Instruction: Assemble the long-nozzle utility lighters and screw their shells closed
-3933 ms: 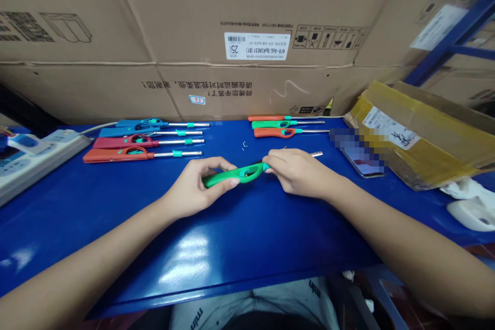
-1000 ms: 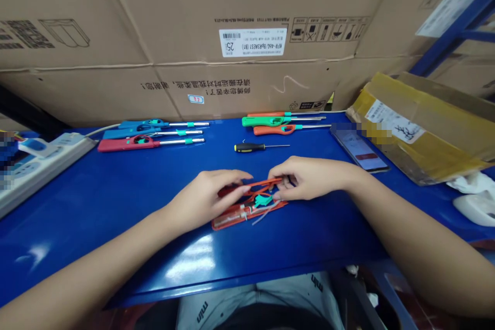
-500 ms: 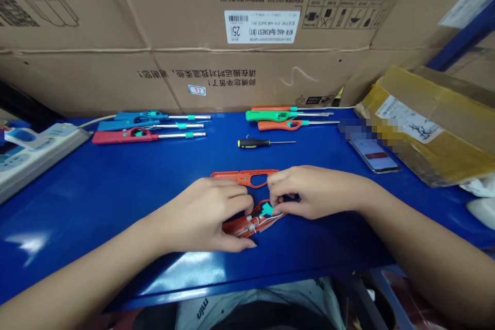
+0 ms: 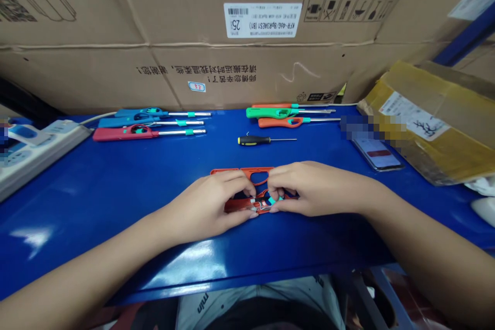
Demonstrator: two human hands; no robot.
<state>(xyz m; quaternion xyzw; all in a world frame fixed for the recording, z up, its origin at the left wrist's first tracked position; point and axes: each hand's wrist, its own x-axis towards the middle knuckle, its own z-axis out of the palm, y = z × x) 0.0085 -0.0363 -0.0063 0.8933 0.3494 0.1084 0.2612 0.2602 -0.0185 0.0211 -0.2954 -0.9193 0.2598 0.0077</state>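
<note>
An orange stick lighter lies opened into two halves on the blue table (image 4: 116, 191). The lower half (image 4: 257, 205), with a teal trigger and white wires showing, is gripped between both hands. My left hand (image 4: 216, 201) pinches its left part; my right hand (image 4: 299, 188) pinches its right part near the trigger. The empty orange cover half (image 4: 247, 172) lies flat just behind my fingers.
A black-handled screwdriver (image 4: 259, 140) lies behind the hands. Three lighters (image 4: 147, 126) sit at the back left, three more (image 4: 286, 113) at the back middle. A phone (image 4: 377, 152), a taped parcel (image 4: 429, 118), a power strip (image 4: 34, 147) and cardboard boxes (image 4: 232, 36) surround the table.
The green lighter held earlier now lies at the back; an orange one was taken from the left row and split open. Its cover half was laid down, and both hands closed on the lower half.
</note>
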